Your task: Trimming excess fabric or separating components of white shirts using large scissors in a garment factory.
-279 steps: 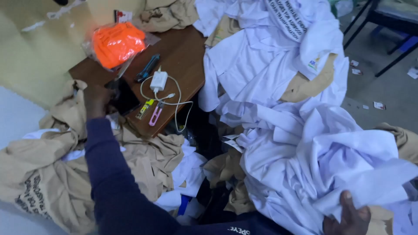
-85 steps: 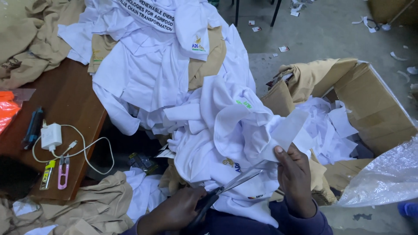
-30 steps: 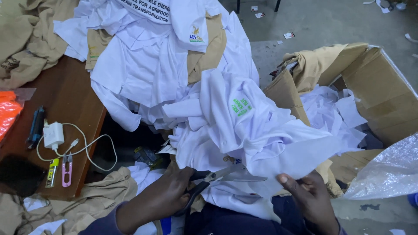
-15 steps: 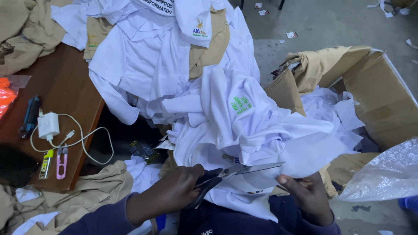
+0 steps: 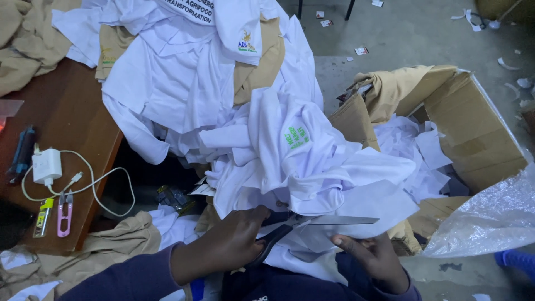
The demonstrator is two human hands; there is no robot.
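Head view: my left hand [image 5: 223, 253] grips black-handled scissors [image 5: 312, 226], blades nearly shut over the white garment [image 5: 334, 178] my right hand [image 5: 373, 259] pinches taut. I judge trimming underway; next, steady snipping.

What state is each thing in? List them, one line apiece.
Scissors: blades open, gripped by the left hand.
White sheet: held taut from below by the right hand, at the blades.
White garment: crumpled on the pile.
Cardboard box: open, holding white offcuts.
Charger: lying on the wooden table, cable loosely looped.
Pink snips: lying flat on the table.
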